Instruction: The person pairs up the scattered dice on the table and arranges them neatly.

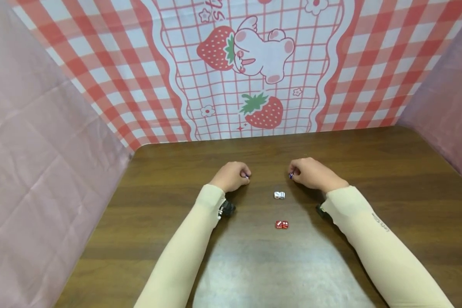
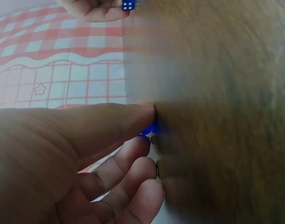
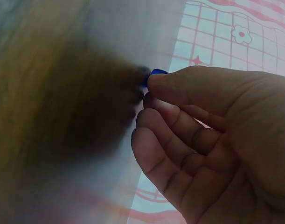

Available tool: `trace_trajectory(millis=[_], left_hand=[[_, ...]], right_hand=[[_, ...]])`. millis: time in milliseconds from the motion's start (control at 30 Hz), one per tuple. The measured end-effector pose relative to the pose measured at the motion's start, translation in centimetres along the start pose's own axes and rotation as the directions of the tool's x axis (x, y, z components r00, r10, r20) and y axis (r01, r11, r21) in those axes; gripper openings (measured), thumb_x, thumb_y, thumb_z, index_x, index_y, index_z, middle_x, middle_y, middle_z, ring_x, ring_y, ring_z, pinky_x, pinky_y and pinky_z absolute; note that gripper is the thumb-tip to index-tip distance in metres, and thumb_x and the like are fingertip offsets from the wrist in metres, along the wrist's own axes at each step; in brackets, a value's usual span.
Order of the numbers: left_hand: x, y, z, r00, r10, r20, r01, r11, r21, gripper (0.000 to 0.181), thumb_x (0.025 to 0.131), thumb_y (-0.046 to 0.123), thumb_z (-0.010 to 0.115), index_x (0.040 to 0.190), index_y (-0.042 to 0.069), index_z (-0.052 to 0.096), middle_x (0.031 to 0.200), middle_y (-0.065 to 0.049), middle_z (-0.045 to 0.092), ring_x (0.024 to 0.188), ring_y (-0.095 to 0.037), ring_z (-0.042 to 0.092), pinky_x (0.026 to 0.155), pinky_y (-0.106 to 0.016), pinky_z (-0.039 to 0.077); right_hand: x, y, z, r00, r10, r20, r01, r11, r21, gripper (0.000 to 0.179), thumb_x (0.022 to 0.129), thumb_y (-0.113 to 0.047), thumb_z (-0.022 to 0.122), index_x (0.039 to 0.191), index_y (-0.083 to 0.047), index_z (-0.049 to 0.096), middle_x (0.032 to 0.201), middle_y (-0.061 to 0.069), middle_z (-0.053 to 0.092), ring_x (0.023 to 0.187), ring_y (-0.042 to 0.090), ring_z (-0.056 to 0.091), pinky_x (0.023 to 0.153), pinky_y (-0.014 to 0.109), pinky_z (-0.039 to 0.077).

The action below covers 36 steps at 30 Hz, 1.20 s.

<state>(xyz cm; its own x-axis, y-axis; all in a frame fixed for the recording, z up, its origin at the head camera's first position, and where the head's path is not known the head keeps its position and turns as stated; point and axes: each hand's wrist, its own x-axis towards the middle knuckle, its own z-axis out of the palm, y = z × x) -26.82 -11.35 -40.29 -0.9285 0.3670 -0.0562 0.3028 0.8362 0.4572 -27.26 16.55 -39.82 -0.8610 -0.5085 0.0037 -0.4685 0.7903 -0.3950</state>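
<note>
My left hand (image 1: 232,176) pinches a blue die (image 2: 146,130) between thumb and forefinger, low at the tabletop; the thumb covers most of it in the left wrist view. Across from it, my right hand (image 1: 312,173) holds another blue die (image 1: 291,175) the same way, also close over the wood. White pips show on that second die in the left wrist view. Two white dice (image 1: 279,195) sit side by side nearer to me, between the forearms. Closer still lie two red dice (image 1: 282,224), also side by side.
The brown wooden table (image 1: 169,205) reflects light toward its front. Behind it hangs a red-and-white checked cloth (image 1: 111,51) with strawberries and a cartoon animal. Pale pink cloth (image 1: 34,171) closes off the left side, with more pink cloth (image 1: 442,115) on the right.
</note>
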Motion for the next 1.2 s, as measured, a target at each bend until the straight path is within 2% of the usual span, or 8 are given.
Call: trace_trajectory(millis=[300,533,900,1200], left_hand=[[-0.05,-0.52,-0.03,0.999,-0.046,-0.026,0.045,0.998,-0.053,0.015,0.092,0.02,0.079,0.102,0.013,0.07,0.097,-0.001,0.069,0.091,-0.016,0.063,0.087,-0.032,0.051],[0.09,-0.84,0.06,0.997,-0.077,-0.03,0.074,0.994,-0.085,0.02,0.09,0.024,0.082,0.1,0.012,0.069,0.095,0.0,0.069,0.089,-0.015,0.063,0.087,-0.032,0.052],[0.03,-0.92,-0.15,0.999,-0.045,0.011,0.046,0.998,-0.054,0.014,0.092,0.02,0.079,0.102,0.013,0.073,0.095,0.001,0.07,0.09,-0.015,0.064,0.087,-0.033,0.053],[-0.05,-0.7,-0.01,0.999,-0.034,0.01,0.035,0.998,-0.05,0.013,0.092,0.022,0.079,0.1,0.014,0.074,0.093,0.002,0.07,0.087,-0.013,0.064,0.086,-0.032,0.052]], right_hand=[[-0.02,-0.12,-0.2,1.0,0.019,0.007,-0.019,1.0,-0.014,0.012,0.097,-0.003,0.064,0.105,-0.002,0.073,0.101,0.013,0.072,0.092,0.025,0.066,0.083,0.048,0.054],[0.04,-0.17,-0.06,1.0,0.005,-0.003,-0.005,1.0,0.002,0.009,0.096,-0.003,0.065,0.101,-0.003,0.073,0.096,0.01,0.072,0.087,0.023,0.064,0.08,0.046,0.054],[0.15,-0.28,0.25,1.0,-0.005,0.008,0.005,1.0,-0.003,0.012,0.097,-0.003,0.065,0.104,-0.003,0.074,0.099,0.011,0.073,0.089,0.023,0.066,0.081,0.047,0.054],[0.34,-0.37,0.49,1.0,-0.014,0.008,0.014,1.0,0.016,0.008,0.096,-0.005,0.068,0.1,-0.006,0.075,0.096,0.007,0.073,0.084,0.019,0.063,0.078,0.043,0.054]])
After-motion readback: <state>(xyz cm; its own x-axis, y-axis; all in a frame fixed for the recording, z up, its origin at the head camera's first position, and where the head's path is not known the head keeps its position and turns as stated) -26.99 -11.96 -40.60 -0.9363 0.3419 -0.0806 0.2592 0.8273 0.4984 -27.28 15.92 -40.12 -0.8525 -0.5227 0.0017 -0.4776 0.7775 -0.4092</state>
